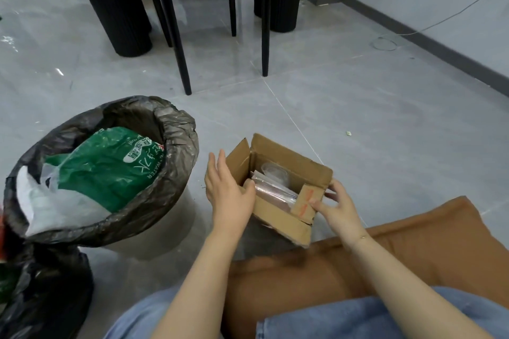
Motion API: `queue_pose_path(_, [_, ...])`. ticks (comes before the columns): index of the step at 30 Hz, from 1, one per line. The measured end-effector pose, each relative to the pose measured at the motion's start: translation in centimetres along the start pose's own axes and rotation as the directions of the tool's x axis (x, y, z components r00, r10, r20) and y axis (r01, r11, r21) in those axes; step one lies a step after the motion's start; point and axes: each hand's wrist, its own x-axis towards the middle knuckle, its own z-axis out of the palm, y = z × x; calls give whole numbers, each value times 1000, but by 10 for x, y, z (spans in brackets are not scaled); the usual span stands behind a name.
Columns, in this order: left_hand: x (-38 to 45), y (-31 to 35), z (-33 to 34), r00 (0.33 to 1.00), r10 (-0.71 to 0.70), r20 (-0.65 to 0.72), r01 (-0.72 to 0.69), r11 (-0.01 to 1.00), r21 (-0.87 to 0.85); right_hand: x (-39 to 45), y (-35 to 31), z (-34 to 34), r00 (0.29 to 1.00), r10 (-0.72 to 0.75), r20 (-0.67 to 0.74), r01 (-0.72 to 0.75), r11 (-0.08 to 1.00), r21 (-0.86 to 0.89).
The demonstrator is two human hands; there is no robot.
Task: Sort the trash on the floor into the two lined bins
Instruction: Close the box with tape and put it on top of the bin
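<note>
Beside the bin (176, 151), steadying box (278, 190): left hand (228, 192) flat, right hand (337, 208) pinching flap; risking tipping, spilling plastic.

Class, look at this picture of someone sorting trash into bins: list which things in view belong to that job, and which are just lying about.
Belongs to the job:
- cardboard box, with clear plastic packaging inside
- left hand and right hand at the box
- lined bin holding a green bag

Just lying about:
- chair
- brown cushion
- cable
</note>
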Motion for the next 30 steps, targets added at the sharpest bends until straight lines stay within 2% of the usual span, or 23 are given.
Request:
queue_pose_path(1, [2,-1,-2,1000,-1,13,2,1000,-12,1,1,-4,999,-26,23,26,1000,-6])
queue_pose_path(3, [5,-5,-5,991,29,128,-21,998,-67,2,1,-9,995,-69,73,68,998,19])
queue_pose_path(6, [5,-13,-9,926,133,353,-167,984,68,4,2,-7,984,-145,98,146,989,6])
queue_pose_path(8, [5,-17,-12,881,131,455,-219,964,147,3,2,-6,976,-183,122,187,982,-25])
queue_pose_path(12, [7,-24,-27,697,53,715,-225,963,148,2,5,-7,956,-204,209,237,960,-149])
queue_pose_path(14, [9,-25,-31,639,17,769,-273,939,207,1,4,-8,938,-208,277,275,934,-229])
queue_pose_path(15, [10,-25,-29,658,35,753,-302,927,222,1,5,-9,928,-209,307,297,915,-272])
queue_pose_path(18, [15,-24,-24,824,164,542,-263,959,110,-2,7,-15,914,-163,372,305,881,-363])
queue_pose_path(19, [15,-24,-24,858,180,481,-238,969,63,-3,8,-18,910,-143,390,296,882,-367])
queue_pose_path(23, [16,-23,-23,918,201,341,-224,974,29,-1,5,-24,866,-97,490,279,908,-314])
queue_pose_path(26, [28,-24,-16,971,147,188,-132,987,-91,-4,6,-28,834,-64,547,279,906,-318])
queue_pose_path(30, [42,-25,5,968,35,247,19,977,-213,-8,5,-27,815,-39,579,281,900,-335])
